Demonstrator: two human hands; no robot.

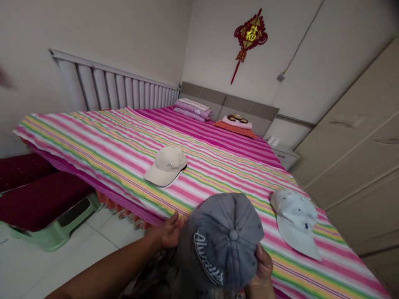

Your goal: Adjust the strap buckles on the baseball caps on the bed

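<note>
A grey baseball cap point(232, 245) with white lettering is in front of me, crown toward the camera, above the near edge of the bed. My right hand point(262, 268) grips its right edge, fingers closed on the rim. At the cap's left side is my left hand point(171, 231), thumb raised and the other fingers partly hidden by the cap; it appears to hold that edge. Beyond lies a beige cap point(166, 165) on the bed, brim toward the left. A pale white-blue cap point(294, 218) rests on the right, its brim toward me.
A striped sheet point(102, 143) covers the bed. Folded purple bedding point(193, 110) and a pink-and-orange stack point(237, 124) sit by the headboard point(215, 98). Green stools with dark red tops point(59, 199) stand at left, a radiator point(121, 87) behind, a wardrobe point(355, 145) at right.
</note>
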